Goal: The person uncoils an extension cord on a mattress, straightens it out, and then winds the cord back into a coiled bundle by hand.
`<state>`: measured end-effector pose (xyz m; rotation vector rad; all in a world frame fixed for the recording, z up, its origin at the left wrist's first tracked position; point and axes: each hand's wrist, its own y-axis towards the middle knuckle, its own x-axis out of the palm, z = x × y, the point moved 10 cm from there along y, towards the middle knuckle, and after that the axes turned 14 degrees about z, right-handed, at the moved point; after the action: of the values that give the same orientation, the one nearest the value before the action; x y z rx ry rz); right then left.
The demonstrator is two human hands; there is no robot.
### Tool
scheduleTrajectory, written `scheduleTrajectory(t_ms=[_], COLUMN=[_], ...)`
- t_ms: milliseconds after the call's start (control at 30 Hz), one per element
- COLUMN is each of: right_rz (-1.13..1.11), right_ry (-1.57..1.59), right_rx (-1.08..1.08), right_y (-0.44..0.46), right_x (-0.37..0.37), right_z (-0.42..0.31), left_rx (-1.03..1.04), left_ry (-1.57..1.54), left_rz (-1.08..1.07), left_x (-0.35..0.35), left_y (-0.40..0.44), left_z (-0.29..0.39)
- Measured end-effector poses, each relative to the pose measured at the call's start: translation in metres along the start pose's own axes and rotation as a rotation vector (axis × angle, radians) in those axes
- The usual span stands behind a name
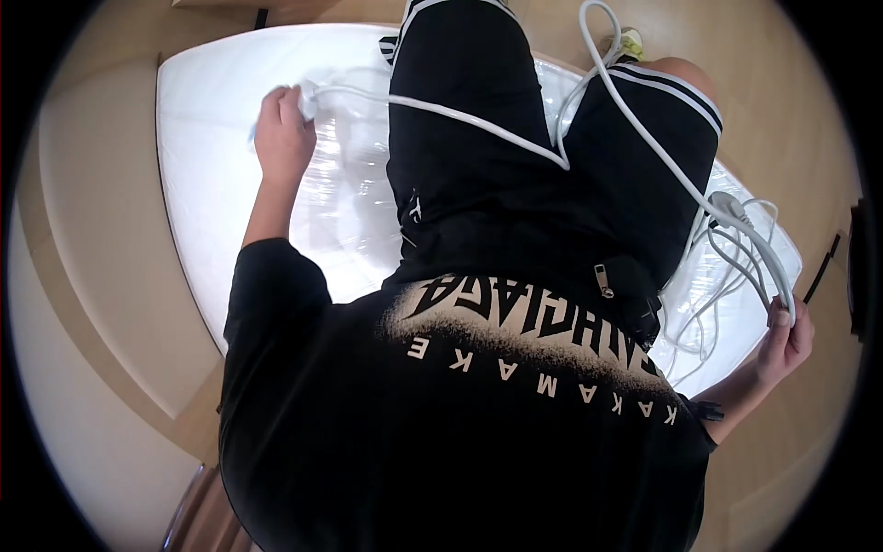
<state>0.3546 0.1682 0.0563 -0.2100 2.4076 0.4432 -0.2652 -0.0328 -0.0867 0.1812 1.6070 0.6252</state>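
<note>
Black shirt (460, 469) reads "KAKAMAKE"; right hand (789, 339) grips white cable (652, 138); left hand (285, 138) clasps a corded white piece (308, 101).

I'm on a white padded mattress with rounded corners (210, 147), darker line along its left edge. Clear, crinkled plastic film (354, 179) on top: heavy wrinkles and glare just left of my leg, more showing between my knees. My legs in black shorts with white side stripes (460, 83) lie across it and hide the middle. Right side: loose, tangled loops of thin white cable (716, 322) on the surface, beside my hip, close to the edge. Pale grey round-bodied plug (727, 208) over the top of those loops; can't tell if it touches the mattress. Below everything: light tan wood-look floor (773, 101). Yellowish shoe (631, 42) down past the far edge.
</note>
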Motion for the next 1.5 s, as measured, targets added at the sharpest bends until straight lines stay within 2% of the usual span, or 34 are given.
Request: scheduleTrajectory(t_ms=[100,133,167,267,367,533,633,733,833,933,1033,1100,1133,1200,1300,1367,1433,1500], right_rz=[-0.039,-0.046,-0.052,-0.024,-0.080,-0.128,-0.160,-0.153,-0.133,-0.152,-0.126,-0.089,-0.094,-0.086,-0.040,-0.033,-0.034,-0.011], right_ry=[0.028,0.007,-0.015,-0.035,-0.055,-0.019,-0.014,-0.027,0.019,0.073,0.052,0.062,0.086,0.181,0.267,0.278,0.271,0.233], right_rx=[-0.035,-0.042,-0.048,-0.015,-0.010,-0.106,-0.135,-0.152,-0.123,-0.119,-0.165,-0.244,-0.190,-0.262,-0.327,-0.325,-0.313,-0.310], right_y=[0.004,0.006,0.006,0.009,0.012,0.018,0.020,0.019,0.016,0.019,0.022,0.024,0.024,0.023,0.022,0.024,0.026,0.025], right_x=[0.009,0.011,0.010,0.004,0.009,0.019,0.021,0.020,0.024,0.032,0.036,0.039,0.037,0.034,0.036,0.039,0.037,0.036], right_z=[-0.006,-0.007,-0.010,-0.009,-0.015,-0.025,-0.038,-0.038,-0.031,-0.037,-0.055,-0.067,-0.064,-0.074,-0.090,-0.095,-0.090,-0.091], left_rx=[0.194,0.099,0.155,0.103,0.081,0.162,0.155,-0.134,-0.079,0.061,-0.097,-0.179,-0.176,-0.197,-0.076,0.035,0.148,0.132], left_ry=[0.068,0.000,0.055,0.067,-0.134,0.062,0.091,0.032,-0.055,-0.137,-0.185,-0.225,-0.180,-0.122,-0.195,-0.222,-0.191,-0.202], left_rz=[-0.047,-0.197,-0.226,-0.236,-0.480,-0.733,-0.745,-0.897,-0.735,-0.608,-0.762,-0.478,-0.322,-0.065,0.008,-0.185,-0.130,-0.260], left_x=[0.024,0.045,0.056,0.021,0.028,0.038,0.057,0.069,0.056,0.054,0.066,0.043,0.024,-0.013,0.000,0.035,0.023,0.019], left_y=[-0.013,-0.031,-0.050,-0.041,-0.041,-0.016,-0.005,-0.009,0.000,-0.011,-0.008,0.023,0.037,0.052,0.039,0.014,0.001,0.006], left_z=[0.004,0.002,0.008,0.034,0.006,0.001,0.006,0.001,0.010,0.014,-0.002,-0.007,-0.007,0.003,0.016,0.037,0.070,0.077])
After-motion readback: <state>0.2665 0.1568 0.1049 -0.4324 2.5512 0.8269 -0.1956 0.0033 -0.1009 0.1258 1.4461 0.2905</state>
